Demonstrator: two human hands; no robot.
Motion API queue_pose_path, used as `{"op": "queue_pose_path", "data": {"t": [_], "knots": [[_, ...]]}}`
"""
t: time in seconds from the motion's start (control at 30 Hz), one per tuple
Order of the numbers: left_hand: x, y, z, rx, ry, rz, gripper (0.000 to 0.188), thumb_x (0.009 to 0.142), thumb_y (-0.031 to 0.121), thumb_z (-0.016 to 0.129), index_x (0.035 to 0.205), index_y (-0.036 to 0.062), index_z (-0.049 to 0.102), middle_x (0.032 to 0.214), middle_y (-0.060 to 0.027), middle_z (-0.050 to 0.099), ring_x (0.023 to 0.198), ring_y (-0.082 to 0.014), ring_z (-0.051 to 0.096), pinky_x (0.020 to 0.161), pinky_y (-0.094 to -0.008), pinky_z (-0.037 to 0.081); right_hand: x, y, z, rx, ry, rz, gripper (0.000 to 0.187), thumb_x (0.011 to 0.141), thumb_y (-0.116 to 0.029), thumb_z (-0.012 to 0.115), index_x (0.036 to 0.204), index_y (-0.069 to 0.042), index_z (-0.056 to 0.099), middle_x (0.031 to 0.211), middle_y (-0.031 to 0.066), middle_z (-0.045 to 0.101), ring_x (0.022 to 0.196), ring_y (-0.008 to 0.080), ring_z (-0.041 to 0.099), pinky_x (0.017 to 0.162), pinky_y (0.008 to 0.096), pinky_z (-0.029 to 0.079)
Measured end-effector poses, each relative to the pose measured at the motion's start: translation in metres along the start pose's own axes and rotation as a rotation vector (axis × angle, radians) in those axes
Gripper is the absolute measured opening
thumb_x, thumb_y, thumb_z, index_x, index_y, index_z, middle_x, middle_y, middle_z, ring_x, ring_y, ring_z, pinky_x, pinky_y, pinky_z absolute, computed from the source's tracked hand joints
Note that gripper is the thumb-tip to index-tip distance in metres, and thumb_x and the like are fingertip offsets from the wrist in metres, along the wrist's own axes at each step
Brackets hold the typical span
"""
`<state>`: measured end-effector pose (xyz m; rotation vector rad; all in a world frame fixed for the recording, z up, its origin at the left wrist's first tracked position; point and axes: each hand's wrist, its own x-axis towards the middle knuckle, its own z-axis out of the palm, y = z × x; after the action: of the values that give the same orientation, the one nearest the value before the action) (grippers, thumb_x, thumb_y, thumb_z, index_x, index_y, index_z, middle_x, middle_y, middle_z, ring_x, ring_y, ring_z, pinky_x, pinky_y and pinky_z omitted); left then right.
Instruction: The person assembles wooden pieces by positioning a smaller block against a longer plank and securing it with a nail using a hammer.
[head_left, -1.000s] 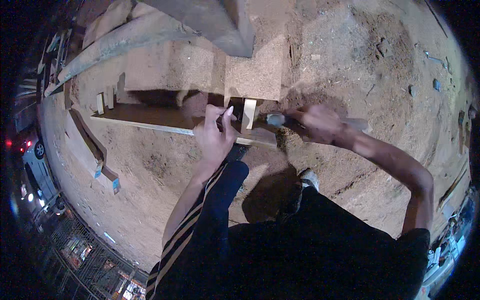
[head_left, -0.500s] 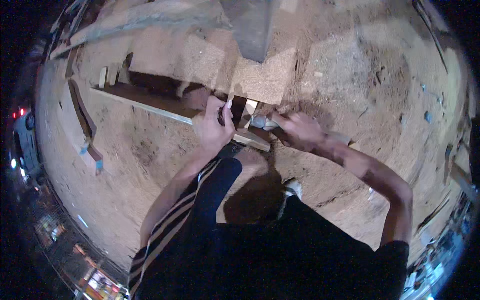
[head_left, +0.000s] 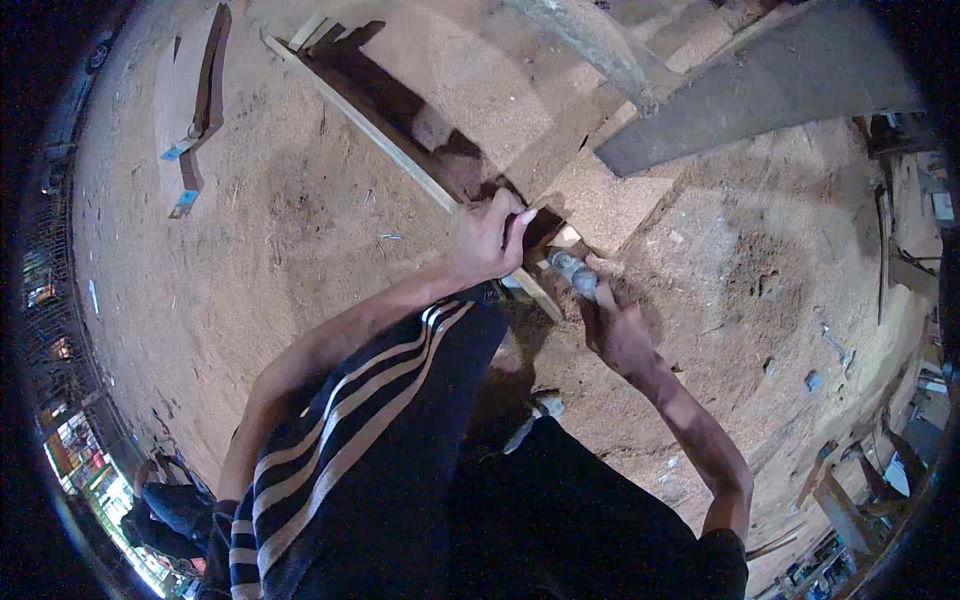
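Note:
A long, narrow wooden frame [head_left: 375, 130] lies slantwise on sandy ground, with pale side boards and a dark gap between them. My left hand [head_left: 487, 238] is closed over its near end, thumb raised along the inner side. Just right of the thumb a small pale wood block [head_left: 566, 238] shows in the frame's end. My right hand [head_left: 622, 335] is wrapped round what looks like a hammer, whose grey metal head [head_left: 573, 272] is against or very close to that block. Most of its handle is hidden by the hand.
A wide grey tapered board [head_left: 760, 100] reaches in from the upper right, beside a sawdust-covered plank [head_left: 610, 205]. Two wood pieces with blue ends [head_left: 185, 150] lie at the upper left. Wood scraps [head_left: 850, 510] are piled at the lower right. My striped trouser leg [head_left: 370, 400] is near the frame.
My view has turned, so the frame now slants more steeply and the grey board has swung to the right. The right hand now sits lower beside the frame's end; the left keeps its grip.

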<state>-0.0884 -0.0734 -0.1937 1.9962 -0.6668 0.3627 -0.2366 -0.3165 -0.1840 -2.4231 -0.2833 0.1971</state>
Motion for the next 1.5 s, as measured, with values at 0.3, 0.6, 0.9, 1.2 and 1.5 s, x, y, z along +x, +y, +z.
{"op": "queue_pose_path", "data": {"t": [0.3, 0.6, 0.9, 1.2, 1.5], "knots": [[0.007, 0.006, -0.002, 0.038, -0.051, 0.014, 0.012, 0.09, 0.007, 0.065, 0.092, 0.0043, 0.054, 0.06, -0.0127, 0.056, 0.051, -0.0331, 0.06, 0.048, -0.0442, 0.045, 0.017, -0.037, -0.04, 0.084, 0.025, 0.059, 0.035, 0.095, -0.009, 0.065, 0.125, 0.002, 0.053, 0.093, 0.0231, 0.068, 0.075, 0.0429, 0.068, 0.067, 0.046, 0.055], [0.007, 0.008, -0.005, 0.047, -0.084, -0.046, 0.013, 0.09, 0.009, 0.066, 0.089, 0.005, 0.054, 0.061, -0.0132, 0.058, 0.053, -0.0333, 0.062, 0.048, -0.043, 0.047, 0.0, 0.007, -0.028, 0.029, 0.078, 0.035, 0.035, 0.091, -0.011, 0.069, 0.125, -0.007, 0.058, 0.091, 0.0213, 0.07, 0.072, 0.0394, 0.07, 0.063, 0.0445, 0.056], [0.008, 0.007, -0.002, 0.047, -0.089, -0.026, 0.014, 0.092, 0.009, 0.066, 0.088, 0.0051, 0.054, 0.059, -0.0127, 0.057, 0.049, -0.0302, 0.061, 0.045, -0.0404, 0.045, 0.013, 0.018, -0.014, -0.006, -0.183, -0.012, 0.03, 0.096, -0.016, 0.062, 0.126, -0.009, 0.059, 0.073, 0.0235, 0.064, 0.06, 0.044, 0.062, 0.056, 0.0542, 0.049], [0.011, 0.011, 0.0, 0.14, -0.131, -0.069, 0.014, 0.092, 0.008, 0.067, 0.09, 0.0047, 0.053, 0.056, -0.0117, 0.055, 0.049, -0.0309, 0.061, 0.045, -0.0409, 0.043, 0.015, 0.013, -0.035, -0.063, -0.233, 0.038, 0.034, 0.097, -0.022, 0.063, 0.127, -0.007, 0.056, 0.083, 0.026, 0.066, 0.072, 0.045, 0.066, 0.064, 0.0549, 0.051], [0.024, 0.013, -0.004, -0.199, -0.162, -0.366, 0.009, 0.089, 0.01, 0.074, 0.087, 0.0048, 0.066, 0.074, -0.0077, 0.066, 0.063, -0.0191, 0.062, 0.06, -0.0328, 0.047, 0.028, -0.023, -0.041, -0.017, -0.011, 0.157, 0.031, 0.098, -0.026, 0.064, 0.126, -0.013, 0.059, 0.071, 0.0205, 0.067, 0.06, 0.0389, 0.068, 0.053, 0.0496, 0.051]]}}
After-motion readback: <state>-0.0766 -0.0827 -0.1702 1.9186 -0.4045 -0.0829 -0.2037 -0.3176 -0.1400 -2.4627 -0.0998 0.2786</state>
